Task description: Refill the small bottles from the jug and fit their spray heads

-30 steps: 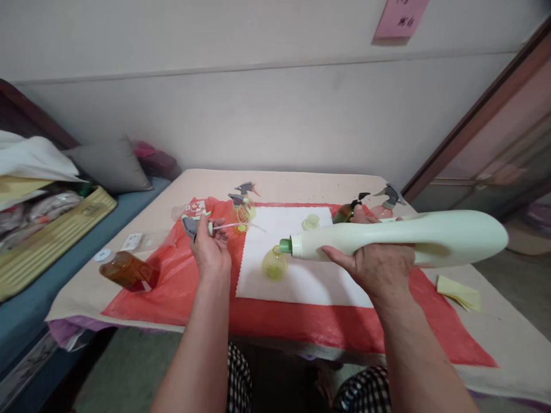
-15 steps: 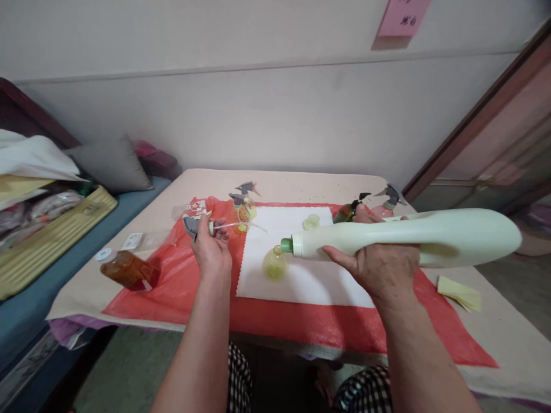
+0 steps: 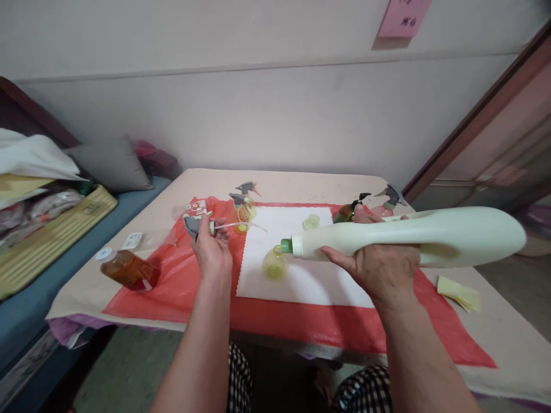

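My right hand (image 3: 379,269) grips a large pale green bottle (image 3: 430,235) held almost level, its green spout pointing left just above a small round yellow bottle (image 3: 274,265). That small bottle stands open on a white cloth (image 3: 301,275). My left hand (image 3: 212,252) holds a grey spray-trigger head (image 3: 192,225) with its thin tube sticking out to the right, over the red mat (image 3: 172,281).
On the table (image 3: 495,338) lie an amber bottle on its side (image 3: 127,269), a yellow spray bottle (image 3: 241,211), a pale cap (image 3: 310,221), a dark spray bottle (image 3: 346,212), a pink spray bottle (image 3: 385,207) and yellow paper slips (image 3: 458,292). A bed with pillows (image 3: 107,166) stands left.
The big bottle's far end has risen slightly and its spout has settled just over the small yellow bottle. My left hand has stayed put.
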### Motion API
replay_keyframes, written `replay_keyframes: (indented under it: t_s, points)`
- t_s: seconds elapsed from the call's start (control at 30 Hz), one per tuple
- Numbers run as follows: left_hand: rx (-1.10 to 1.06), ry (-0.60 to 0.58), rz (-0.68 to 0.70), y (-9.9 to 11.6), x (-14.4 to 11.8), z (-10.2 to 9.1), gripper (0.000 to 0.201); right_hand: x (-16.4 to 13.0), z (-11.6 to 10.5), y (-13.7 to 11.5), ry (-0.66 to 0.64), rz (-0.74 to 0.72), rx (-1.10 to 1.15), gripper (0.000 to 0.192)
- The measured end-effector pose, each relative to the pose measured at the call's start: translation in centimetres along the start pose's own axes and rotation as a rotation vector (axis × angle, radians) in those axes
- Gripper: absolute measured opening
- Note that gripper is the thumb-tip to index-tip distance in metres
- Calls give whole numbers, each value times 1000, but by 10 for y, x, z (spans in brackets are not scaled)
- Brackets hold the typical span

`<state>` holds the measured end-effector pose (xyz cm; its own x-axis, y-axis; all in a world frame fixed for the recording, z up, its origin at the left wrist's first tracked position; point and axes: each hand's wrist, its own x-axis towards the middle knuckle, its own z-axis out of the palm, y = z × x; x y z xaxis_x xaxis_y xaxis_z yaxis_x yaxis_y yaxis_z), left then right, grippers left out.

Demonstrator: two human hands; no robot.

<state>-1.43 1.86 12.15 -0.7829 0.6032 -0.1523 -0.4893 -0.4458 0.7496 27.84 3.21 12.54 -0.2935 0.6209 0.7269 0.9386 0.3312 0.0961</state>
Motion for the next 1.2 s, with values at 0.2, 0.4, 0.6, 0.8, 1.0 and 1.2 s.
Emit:
replay_keyframes:
  t_s: [0.2, 0.4, 0.6, 0.8, 1.0, 1.2]
  points:
    - [-4, 13, -14, -1, 1, 0, 20, 1, 0, 0, 26, -32, 3, 96]
    - [0, 12, -6, -1, 1, 0, 21, 2, 0, 1, 13, -44, 20, 97]
    - [4, 9, -6, -1, 2, 0, 21, 3, -3, 0, 8, -48, 14, 95]
    - [5, 7, 0, -1, 2, 0, 22, 4, -3, 0, 29, -58, -5, 97]
    - [4, 14, -7, -1, 2, 0, 21, 4, -4, 0, 43, -60, 1, 94]
    - [11, 10, 0, -1, 2, -1, 21, 6, -7, 0, 3, -41, 22, 93]
